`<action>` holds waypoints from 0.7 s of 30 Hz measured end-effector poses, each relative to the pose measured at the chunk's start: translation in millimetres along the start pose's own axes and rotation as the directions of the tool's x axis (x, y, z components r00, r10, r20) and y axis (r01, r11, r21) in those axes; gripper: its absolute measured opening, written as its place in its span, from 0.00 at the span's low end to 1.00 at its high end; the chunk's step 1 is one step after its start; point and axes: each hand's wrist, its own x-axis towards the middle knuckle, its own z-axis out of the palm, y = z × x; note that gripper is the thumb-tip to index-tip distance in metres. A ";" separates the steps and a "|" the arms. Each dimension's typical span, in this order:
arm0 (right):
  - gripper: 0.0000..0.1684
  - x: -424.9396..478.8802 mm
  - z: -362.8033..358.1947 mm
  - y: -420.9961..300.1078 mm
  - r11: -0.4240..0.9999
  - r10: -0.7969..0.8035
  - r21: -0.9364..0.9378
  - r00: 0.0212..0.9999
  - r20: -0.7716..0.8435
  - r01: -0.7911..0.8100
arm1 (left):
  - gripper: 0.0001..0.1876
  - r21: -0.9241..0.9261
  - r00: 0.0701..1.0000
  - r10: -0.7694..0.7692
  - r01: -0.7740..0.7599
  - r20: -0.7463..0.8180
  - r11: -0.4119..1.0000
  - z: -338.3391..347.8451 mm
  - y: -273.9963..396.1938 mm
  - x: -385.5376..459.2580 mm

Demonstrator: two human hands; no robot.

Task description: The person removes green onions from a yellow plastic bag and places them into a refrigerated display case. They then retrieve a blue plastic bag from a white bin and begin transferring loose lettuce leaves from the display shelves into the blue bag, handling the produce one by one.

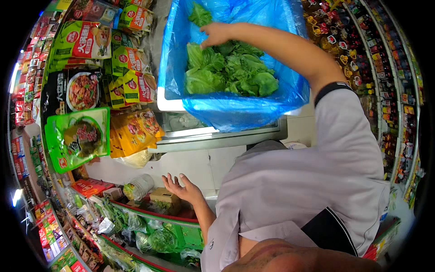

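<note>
My right hand [217, 34] reaches over a white bin lined with a blue plastic bag [234, 107]. Its fingertips meet the lower edge of a loose green lettuce leaf [199, 15]; whether they grip it cannot be told. Below that hand, leafy green lettuce [234, 69] is heaped in the bag. Away from the bin, my left hand [181, 188] is held palm up over the floor, fingers apart and holding nothing. The bin stands on a metal-framed glass-topped case [224, 139].
Packaged food pouches [81, 39] crowd the left, with a green pouch [78, 139] nearest. Bagged vegetables [163, 239] fill a low shelf at lower left, near a cardboard box [165, 199]. Shelves of bottles [373, 68] line the right. Tiled floor [190, 166] shows between.
</note>
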 end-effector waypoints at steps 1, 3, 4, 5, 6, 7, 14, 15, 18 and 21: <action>0.64 25.1 14.4 -2.3 1.000 -0.015 -0.012 0.997 0.078 0.016 | 0.23 -0.025 0.998 -0.051 0.050 -0.020 0.998 -1.0 10.7 4.5; 0.69 60.5 47.8 -10.8 0.997 -0.008 0.079 0.980 0.199 -0.008 | 0.23 -0.079 0.987 -0.152 0.148 -0.051 0.986 -1.4 24.6 11.9; 0.72 75.6 55.0 -13.1 0.993 -0.011 0.116 0.968 0.253 -0.019 | 0.23 -0.026 0.988 -0.142 0.141 -0.066 0.990 -0.3 24.4 13.3; 0.74 88.5 60.4 -11.3 0.987 -0.038 0.162 0.974 0.223 0.001 | 0.23 0.026 0.988 -0.131 0.134 -0.078 0.991 -1.9 19.4 12.8; 0.75 86.9 69.3 -7.8 0.978 -0.049 0.209 0.977 0.207 0.005 | 0.23 0.083 0.989 -0.129 0.135 -0.072 0.987 -3.7 21.5 10.1; 0.76 84.3 78.2 -4.1 0.967 -0.057 0.255 0.980 0.191 0.007 | 0.23 0.042 0.985 -0.149 0.153 -0.082 0.987 -1.5 22.6 10.1; 0.58 -19.7 -2.2 39.5 0.876 0.089 0.482 0.980 -0.179 0.008 | 0.26 -0.193 0.957 -0.288 0.282 -0.004 0.940 3.2 40.2 27.0; 0.56 -36.6 -32.4 40.6 0.801 0.120 0.599 0.983 -0.140 -0.013 | 0.28 -0.318 0.959 -0.275 0.284 0.073 0.905 3.4 58.8 37.6; 0.35 -92.4 -100.3 -24.5 0.748 -0.037 0.517 0.803 -0.595 0.417 | 0.36 -0.638 0.924 -0.155 0.356 0.350 0.683 1.7 102.5 63.6; 0.44 -137.2 -121.8 -106.2 0.667 -0.362 0.253 0.601 -0.713 0.701 | 0.55 -0.726 0.680 0.255 0.655 0.687 0.209 16.9 160.9 92.7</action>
